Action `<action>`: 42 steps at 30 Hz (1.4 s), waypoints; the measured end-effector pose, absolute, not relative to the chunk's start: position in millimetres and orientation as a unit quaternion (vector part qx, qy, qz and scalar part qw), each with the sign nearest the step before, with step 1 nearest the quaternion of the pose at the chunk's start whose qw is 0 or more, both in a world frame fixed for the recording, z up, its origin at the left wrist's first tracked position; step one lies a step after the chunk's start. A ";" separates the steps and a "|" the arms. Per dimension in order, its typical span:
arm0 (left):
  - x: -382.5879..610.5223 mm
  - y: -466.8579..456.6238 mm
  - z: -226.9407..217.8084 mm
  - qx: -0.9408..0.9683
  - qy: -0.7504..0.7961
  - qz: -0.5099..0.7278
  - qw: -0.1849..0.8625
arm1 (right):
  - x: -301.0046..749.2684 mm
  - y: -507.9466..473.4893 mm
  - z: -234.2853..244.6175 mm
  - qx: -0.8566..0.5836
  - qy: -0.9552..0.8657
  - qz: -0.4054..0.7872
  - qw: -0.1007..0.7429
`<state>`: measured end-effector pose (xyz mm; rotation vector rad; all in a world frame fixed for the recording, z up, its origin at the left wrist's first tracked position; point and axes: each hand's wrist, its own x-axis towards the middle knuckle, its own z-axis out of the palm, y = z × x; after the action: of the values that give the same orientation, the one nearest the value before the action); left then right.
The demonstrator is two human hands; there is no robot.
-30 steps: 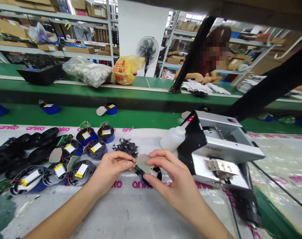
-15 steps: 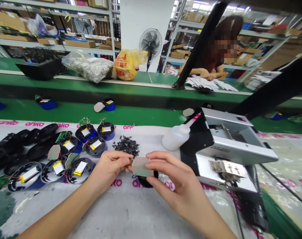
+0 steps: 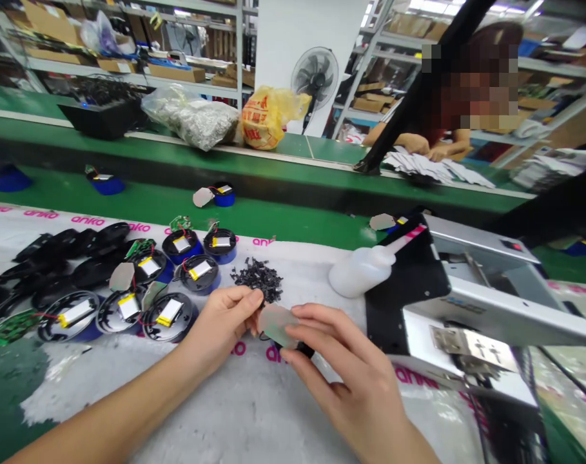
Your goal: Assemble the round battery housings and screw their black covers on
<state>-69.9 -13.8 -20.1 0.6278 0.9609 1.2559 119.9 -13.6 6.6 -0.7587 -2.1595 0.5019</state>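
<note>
Head camera: our right hand pinches a pale film piece over a black holder

Our right hand (image 3: 351, 367) pinches the pale film piece (image 3: 276, 325) between thumb and fingers, holding it up just above a round black holder (image 3: 300, 350), which is mostly hidden beneath it. Our left hand (image 3: 220, 322) sits just beside the piece, its fingers curled together. We cannot tell whether they grip anything. Both hands are over a printed plastic sheet (image 3: 225, 399) marked "anko".

To our left on the sheet, round holders lie in a cluster, each with a flat battery (image 3: 169, 312) and red wire, among black round covers (image 3: 94, 274). A green circuit board (image 3: 12, 327) lies at the cluster's near edge. Ahead of our hands is a heap of small black bits (image 3: 256, 278). To our right, a plastic squeeze bottle (image 3: 360, 274) lies against a silver machine (image 3: 490, 283).

Beyond the sheet runs a green conveyor belt (image 3: 128, 206) carrying more holders. Farther off, a co-worker's hands (image 3: 418, 145) rest on white papers (image 3: 432, 166), near a yellow bag (image 3: 266, 116), a fan (image 3: 316, 74) and shelves (image 3: 128, 84).
</note>
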 end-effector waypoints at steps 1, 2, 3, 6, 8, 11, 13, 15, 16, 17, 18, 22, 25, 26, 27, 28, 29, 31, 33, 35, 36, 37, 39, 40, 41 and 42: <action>-69.0 -14.5 -19.9 0.274 0.426 0.557 0.658 | 119.0 -15.2 4.3 -0.296 -0.857 0.163 0.388; -68.0 -15.0 -19.8 0.270 0.429 0.560 0.656 | 118.4 -17.1 1.5 -0.296 -0.864 0.131 0.385; -67.1 -15.5 -20.0 0.266 0.432 0.562 0.653 | 118.0 -18.9 -1.7 -0.295 -0.870 0.106 0.380; -65.5 -16.7 -20.4 0.256 0.438 0.570 0.647 | 117.2 -23.2 -10.2 -0.285 -0.882 0.074 0.369; -65.8 -17.8 -19.4 0.252 0.436 0.572 0.648 | 116.3 -23.4 -11.1 -0.286 -0.878 0.072 0.377; -68.1 -19.4 -15.4 0.264 0.422 0.573 0.651 | 114.1 -20.1 -4.2 -0.302 -0.864 0.096 0.392; -69.4 -19.9 -12.7 0.272 0.415 0.574 0.652 | 112.8 -17.7 2.3 -0.307 -0.857 0.129 0.394; -69.6 -20.2 -11.2 0.271 0.412 0.576 0.652 | 112.1 -16.8 6.7 -0.307 -0.853 0.151 0.395; -69.3 -20.3 -11.0 0.268 0.411 0.578 0.652 | 112.0 -16.9 7.7 -0.308 -0.853 0.153 0.393; -68.7 -20.6 -11.0 0.264 0.409 0.580 0.653 | 111.9 -17.5 8.1 -0.309 -0.854 0.154 0.390; -68.0 -20.9 -11.2 0.261 0.408 0.581 0.654 | 111.8 -18.4 7.8 -0.309 -0.855 0.153 0.387; -65.9 -23.2 -13.0 0.269 0.414 0.583 0.646 | 111.7 -23.1 4.9 -0.316 -0.866 0.117 0.369; -68.3 -24.4 -15.5 0.297 0.434 0.580 0.622 | 112.2 -26.0 3.9 -0.326 -0.874 0.084 0.351; -70.1 -24.3 -16.5 0.309 0.443 0.577 0.612 | 112.5 -26.5 4.0 -0.326 -0.875 0.081 0.349; -72.1 -23.8 -17.4 0.322 0.452 0.571 0.604 | 112.9 -26.8 4.3 -0.326 -0.875 0.083 0.350; -74.2 -23.1 -18.2 0.335 0.460 0.563 0.599 | 113.3 -26.6 4.8 -0.324 -0.874 0.088 0.350; -76.2 -22.1 -18.6 0.348 0.466 0.554 0.596 | 113.8 -26.2 5.4 -0.322 -0.875 0.096 0.350; -78.8 -20.2 -18.0 0.367 0.470 0.531 0.603 | 115.0 -24.4 7.1 -0.314 -0.876 0.119 0.346; -79.1 -19.6 -14.4 0.381 0.472 0.511 0.609 | 117.1 -21.7 9.0 -0.306 -0.878 0.142 0.338; -77.2 -21.7 -7.8 0.411 0.481 0.505 0.588 | 120.3 -18.5 10.9 -0.309 -0.884 0.148 0.319; -76.0 -23.9 -3.8 0.439 0.485 0.506 0.563 | 122.4 -16.8 11.9 -0.314 -0.888 0.146 0.303; -74.9 -26.7 0.2 0.474 0.486 0.507 0.531 | 124.7 -15.1 13.0 -0.320 -0.892 0.142 0.285; -73.4 -32.4 6.3 0.554 0.467 0.495 0.480 | 129.5 -12.1 15.5 -0.333 -0.898 0.145 0.248; -73.2 -34.6 7.4 0.589 0.452 0.480 0.466 | 131.6 -10.9 17.2 -0.339 -0.899 0.156 0.231; -73.1 -35.9 7.1 0.615 0.442 0.462 0.461 | 133.4 -9.9 19.1 -0.345 -0.897 0.169 0.218; -73.0 -36.3 5.2 0.633 0.441 0.441 0.460 | 134.6 -9.2 21.3 -0.351 -0.895 0.182 0.209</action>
<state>-73.0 -36.3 5.2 1.5575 1.0848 1.0850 134.6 -9.2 21.3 -0.9752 -2.4891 0.5061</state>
